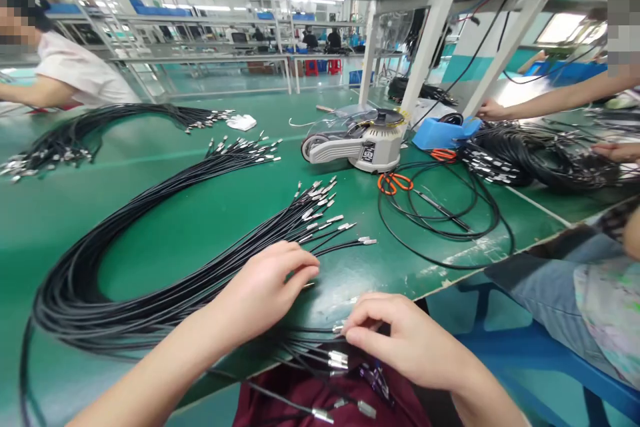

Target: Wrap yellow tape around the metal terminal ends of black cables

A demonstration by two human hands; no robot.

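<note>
My left hand [275, 273] is closed over the near end of a looped bundle of black cables [90, 260]. Its fingertips press together, and a small metal tip [309, 285] shows just below the thumb; what they hold is hidden. My right hand [400, 337] pinches the metal end of a black cable [310, 329] at the table's front edge. Beneath it, several cable ends with silver metal connectors [338, 360] hang over my dark red clothing. More connectors [320, 203] fan out on the table beyond my left hand.
Another cable bundle [100, 120] curves at the back left. A grey tape dispenser [377, 143], orange-handled scissors [395, 183], a loose cable coil [500, 240] and a blue holder [440, 133] lie on the green table [175, 213]. A co-worker's arm [555, 100] reaches over cables at right.
</note>
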